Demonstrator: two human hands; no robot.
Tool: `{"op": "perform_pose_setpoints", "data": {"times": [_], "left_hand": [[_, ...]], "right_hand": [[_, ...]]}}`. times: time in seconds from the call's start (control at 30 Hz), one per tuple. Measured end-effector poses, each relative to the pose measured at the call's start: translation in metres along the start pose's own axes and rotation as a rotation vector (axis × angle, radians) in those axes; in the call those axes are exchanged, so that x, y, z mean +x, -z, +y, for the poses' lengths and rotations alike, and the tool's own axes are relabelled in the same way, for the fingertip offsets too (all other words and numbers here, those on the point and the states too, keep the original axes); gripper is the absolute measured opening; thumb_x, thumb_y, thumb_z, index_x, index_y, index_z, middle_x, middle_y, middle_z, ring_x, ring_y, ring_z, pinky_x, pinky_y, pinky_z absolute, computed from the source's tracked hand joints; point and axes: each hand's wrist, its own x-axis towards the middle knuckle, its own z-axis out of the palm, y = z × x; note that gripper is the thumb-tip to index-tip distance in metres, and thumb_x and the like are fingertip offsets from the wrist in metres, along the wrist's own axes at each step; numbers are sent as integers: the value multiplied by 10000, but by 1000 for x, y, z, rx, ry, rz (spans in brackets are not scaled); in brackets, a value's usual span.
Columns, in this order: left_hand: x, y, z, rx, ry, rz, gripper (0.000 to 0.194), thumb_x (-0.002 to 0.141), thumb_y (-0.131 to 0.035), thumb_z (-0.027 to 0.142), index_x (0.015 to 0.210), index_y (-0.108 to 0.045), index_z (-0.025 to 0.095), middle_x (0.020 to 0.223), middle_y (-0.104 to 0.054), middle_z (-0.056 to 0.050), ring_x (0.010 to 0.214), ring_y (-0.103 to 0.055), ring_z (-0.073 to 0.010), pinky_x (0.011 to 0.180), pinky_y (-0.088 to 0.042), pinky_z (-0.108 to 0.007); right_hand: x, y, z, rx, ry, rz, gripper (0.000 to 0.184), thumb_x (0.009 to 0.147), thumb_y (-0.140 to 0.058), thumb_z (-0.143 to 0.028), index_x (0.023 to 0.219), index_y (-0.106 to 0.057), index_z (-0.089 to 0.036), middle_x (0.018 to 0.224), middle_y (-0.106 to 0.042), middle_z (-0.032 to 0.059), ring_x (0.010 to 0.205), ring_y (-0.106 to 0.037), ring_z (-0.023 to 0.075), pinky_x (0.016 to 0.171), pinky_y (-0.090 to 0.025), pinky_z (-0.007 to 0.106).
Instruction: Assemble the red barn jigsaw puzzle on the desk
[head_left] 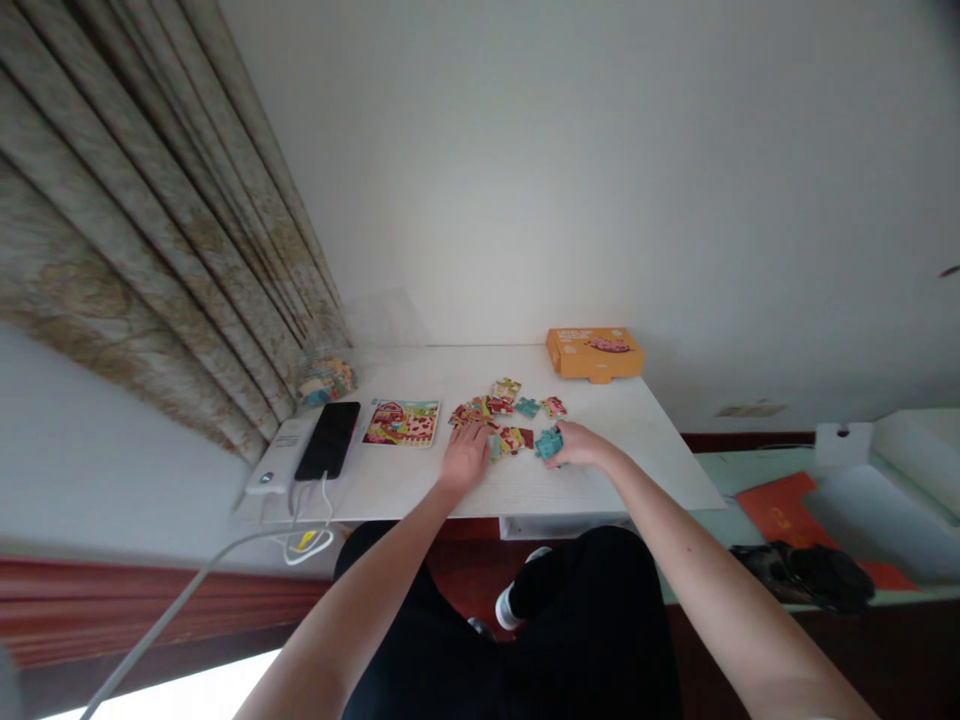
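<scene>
My right hand (581, 444) is closed around teal jigsaw puzzle pieces (548, 443) at the table's middle right. On the left, my left hand (466, 455) lies with its fingers stretched out at the edge of a heap of red and yellow puzzle pieces (475, 409). More red and yellow pieces (514, 440) lie between the two hands. Beyond them are a loose teal piece (527, 407), a pink piece (554, 406) and a yellowish piece (506, 388). A farm picture card (403, 423) lies flat to the left of my left hand.
An orange box (595, 354) stands at the back right of the white table (637, 470). A black phone (328, 441) with a white cable (247, 540) lies at the left, near a clear bag of pieces (328, 380). A curtain (150, 200) hangs on the left.
</scene>
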Motion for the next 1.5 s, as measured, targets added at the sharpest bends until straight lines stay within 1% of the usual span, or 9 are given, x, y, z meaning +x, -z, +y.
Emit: {"op": "perform_pose_setpoints", "data": {"times": [0.1,0.4,0.53,0.73,0.9,1.13,1.27,1.37,1.5], "left_hand": [[1,-1,1,3,-2,9,295,998,-413,164,1179,-641,211,1203,-697,-116,1157,-625,-282,1052,-484,-463],[4,-1,3,-56,-41,31,258,997,-456,178,1168,-647,209,1230,-677,-115,1199,-615,-279,1078,-480,-482],[40,-1,19,-77,-114,-37,265,967,-501,148,1177,-656,195,1238,-666,-114,1194,-614,-259,1065,-495,-438],[116,-10,49,125,-146,-338,443,899,-617,154,1342,-606,151,1363,-624,-168,1281,-582,-298,1085,-469,-424],[140,-23,53,190,-143,-435,311,873,-630,152,1174,-707,142,1140,-724,-167,1080,-683,-304,978,-516,-427],[141,-32,53,214,-138,-459,301,906,-590,97,1184,-697,134,1110,-729,-183,1071,-685,-307,956,-519,-419],[141,-28,50,184,-95,-436,299,935,-558,76,1192,-689,156,1113,-727,-175,1080,-688,-297,954,-519,-413],[144,-22,46,159,-42,-391,368,957,-474,56,1257,-668,144,1133,-722,-186,1086,-689,-297,955,-520,-420],[146,-17,38,50,51,-259,572,915,-422,-7,1451,-549,152,1314,-678,-167,1179,-661,-259,1031,-508,-388]], "right_hand": [[-1,0,-7,-99,13,-89,496,423,-956,-234,804,-639,-220,829,-700,13,838,-666,247,735,-501,308],[-16,-6,-11,-55,-10,-73,547,477,-949,-274,897,-601,-238,827,-699,-15,832,-666,232,698,-475,284],[-22,-10,-4,28,0,-41,481,554,-924,-307,892,-589,-237,833,-706,-14,845,-665,231,727,-479,288],[-35,-11,21,425,73,0,296,782,-742,-425,923,-607,-202,939,-737,39,901,-675,219,808,-515,315],[-41,-4,35,587,58,10,346,770,-757,-432,984,-646,-184,1001,-758,69,939,-693,242,849,-538,344],[-31,2,24,304,78,-174,535,624,-829,-159,1138,-687,-208,1046,-753,40,943,-693,235,861,-546,335],[-24,7,9,20,87,-187,545,509,-919,-184,1007,-702,-233,962,-735,22,897,-670,243,817,-524,312],[-21,9,0,-167,59,-160,596,429,-974,-261,945,-681,-206,1013,-708,71,895,-657,260,783,-509,307],[-20,8,-2,-217,57,-172,603,447,-975,-290,944,-646,-200,1002,-698,73,874,-649,247,736,-485,292]]}}
